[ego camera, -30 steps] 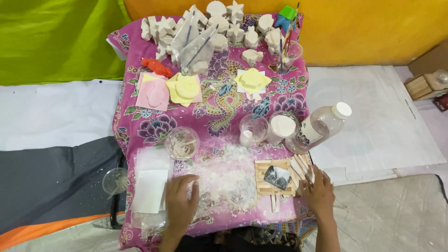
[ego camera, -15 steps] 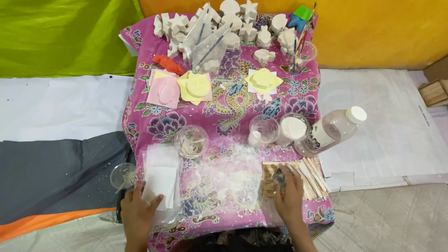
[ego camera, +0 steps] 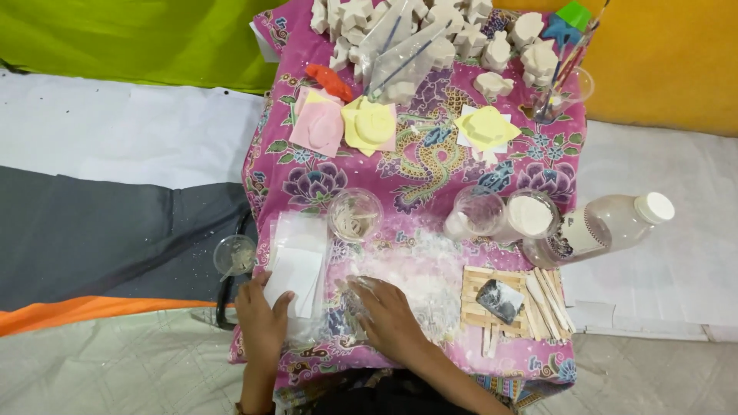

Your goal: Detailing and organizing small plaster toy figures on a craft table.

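Observation:
My left hand (ego camera: 262,319) rests flat on the lower edge of a stack of white sheets in clear plastic (ego camera: 296,261) at the front left of the pink patterned cloth (ego camera: 430,165). My right hand (ego camera: 387,313) lies palm down on the cloth, on a patch dusted with white powder (ego camera: 419,273), fingers curled over something clear that I cannot make out. An empty-looking clear cup (ego camera: 355,216) stands just behind both hands.
Wooden sticks and a small stick raft (ego camera: 511,301) lie to the right. Two clear cups (ego camera: 503,215) and a lying plastic bottle (ego camera: 603,227) are behind them. Pink and yellow moulds (ego camera: 346,124), white plaster figures (ego camera: 430,31) and a brush cup (ego camera: 565,88) fill the back. A small cup (ego camera: 234,254) sits off the cloth's left edge.
The view has shifted. My right hand has moved left from the stick raft to the powdered patch. My left hand stays near the sheet stack.

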